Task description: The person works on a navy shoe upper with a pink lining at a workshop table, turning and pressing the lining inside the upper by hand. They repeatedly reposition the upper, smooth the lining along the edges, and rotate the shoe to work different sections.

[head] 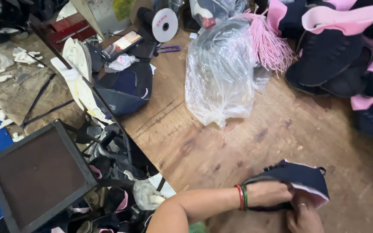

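Across the wooden counter (247,142), worn and stained: at the far right a heap of dark and pink shoe uppers (342,47); near the far middle a clear plastic bag (219,73), with a bundle of pink cords (268,43) just beside it. Well apart from these, at the near edge: a dark shoe upper with pink lining (301,179), long axis running left to right. Left hand (268,194), bangles at the wrist, clamped over its left end; right hand (303,215) gripping from below, fingers closed on the lower edge. Both touching; left hand covering more.
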